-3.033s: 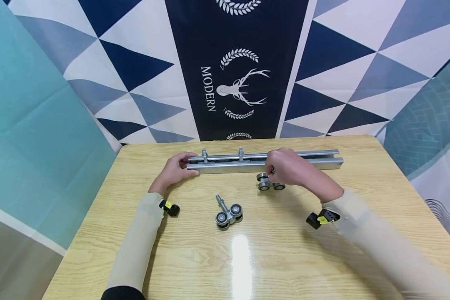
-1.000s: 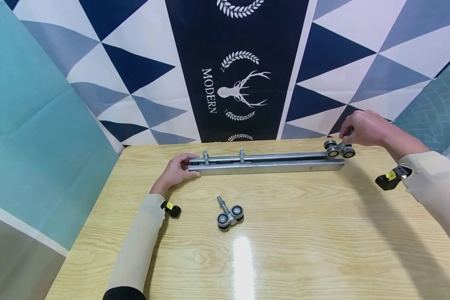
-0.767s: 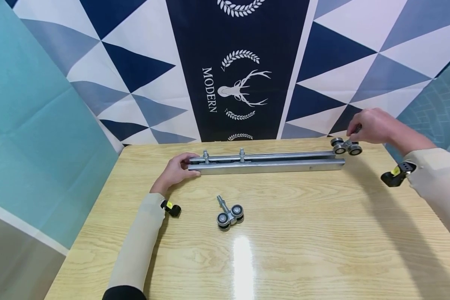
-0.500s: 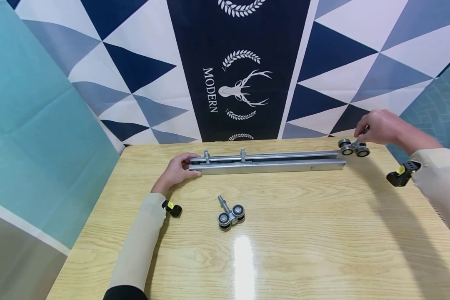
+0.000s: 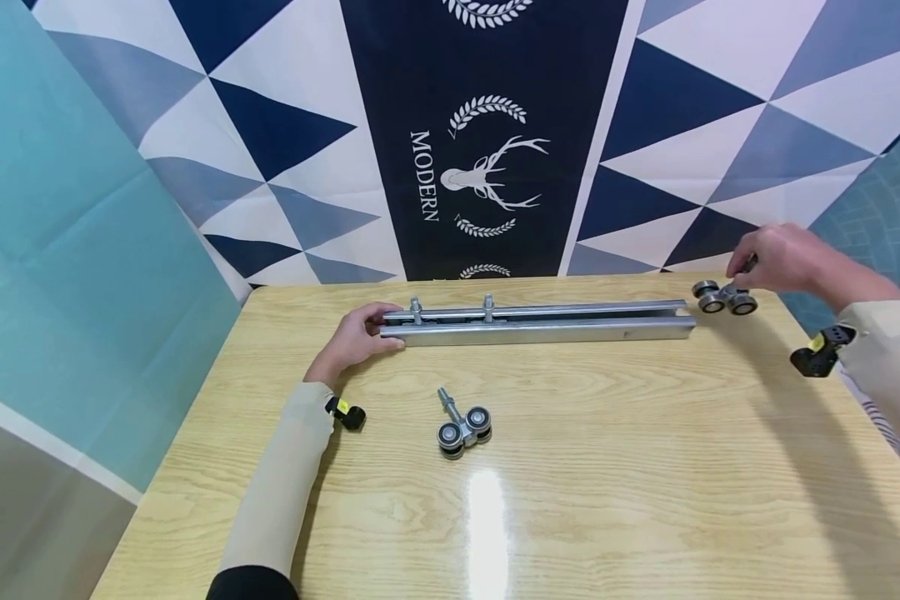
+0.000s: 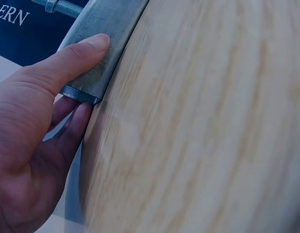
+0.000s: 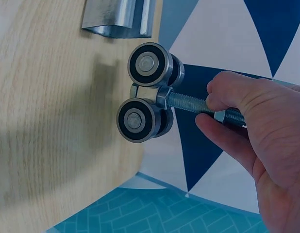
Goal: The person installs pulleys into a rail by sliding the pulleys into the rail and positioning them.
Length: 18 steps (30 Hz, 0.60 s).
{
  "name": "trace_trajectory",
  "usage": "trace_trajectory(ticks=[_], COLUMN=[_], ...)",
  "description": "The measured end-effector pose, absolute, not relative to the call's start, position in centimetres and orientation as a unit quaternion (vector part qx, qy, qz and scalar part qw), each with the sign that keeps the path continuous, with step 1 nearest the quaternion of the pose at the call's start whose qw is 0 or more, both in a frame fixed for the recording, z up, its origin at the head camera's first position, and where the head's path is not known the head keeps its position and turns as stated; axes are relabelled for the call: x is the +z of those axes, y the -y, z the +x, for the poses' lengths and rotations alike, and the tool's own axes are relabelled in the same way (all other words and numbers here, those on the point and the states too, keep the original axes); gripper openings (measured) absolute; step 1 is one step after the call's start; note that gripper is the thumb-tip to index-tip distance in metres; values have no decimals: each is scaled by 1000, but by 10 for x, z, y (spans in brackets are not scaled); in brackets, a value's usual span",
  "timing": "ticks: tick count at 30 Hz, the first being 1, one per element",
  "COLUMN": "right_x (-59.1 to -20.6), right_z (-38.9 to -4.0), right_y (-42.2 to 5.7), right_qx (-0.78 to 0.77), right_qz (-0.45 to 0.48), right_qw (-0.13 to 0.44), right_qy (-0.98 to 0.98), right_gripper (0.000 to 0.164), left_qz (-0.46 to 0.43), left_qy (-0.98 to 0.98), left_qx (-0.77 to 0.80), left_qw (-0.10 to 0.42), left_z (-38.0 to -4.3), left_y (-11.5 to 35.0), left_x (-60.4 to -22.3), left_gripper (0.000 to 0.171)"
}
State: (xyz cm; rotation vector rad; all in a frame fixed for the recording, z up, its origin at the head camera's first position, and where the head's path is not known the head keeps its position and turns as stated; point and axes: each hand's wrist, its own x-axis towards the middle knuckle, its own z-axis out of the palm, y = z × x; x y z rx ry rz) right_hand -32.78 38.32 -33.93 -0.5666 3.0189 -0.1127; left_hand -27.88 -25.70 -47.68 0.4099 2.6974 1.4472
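A silver metal track (image 5: 540, 332) with an open slot along its top lies across the back of the table. My left hand (image 5: 352, 340) grips its left end, thumb on the front wall, as the left wrist view shows with the track end (image 6: 104, 43). Two threaded bolts (image 5: 488, 308) stand up from the slot near that end. Beyond the right end, my right hand (image 5: 783, 262) pinches the bolt of a roller trolley (image 7: 149, 92), wheels downward and apart from the track. A second roller trolley (image 5: 465, 429) lies on its side in front of the track.
The wooden table (image 5: 607, 467) ends at a patterned cloth backdrop (image 5: 487, 167) close behind the track. A teal panel (image 5: 67, 233) borders the left side. Wrist cameras (image 5: 347, 414) sit on both sleeves.
My right hand has carried the trolley from in front of the track to past its right end, lately drifting further right. The left hand keeps its grip on the track.
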Motion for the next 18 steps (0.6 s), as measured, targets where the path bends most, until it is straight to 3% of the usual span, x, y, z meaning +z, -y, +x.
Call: trace_trajectory(ticks=[18], right_x=[-357], right_z=[-323], right_y=[-385], right_qx=[-33], right_qz=[-207], right_qw=[44], right_qy=[-977], right_gripper=[8], left_qz=[128], left_qy=[-877], left_qx=[462], left_qw=[23], left_z=[-278], left_y=[255], left_x=[-476], left_gripper=[60])
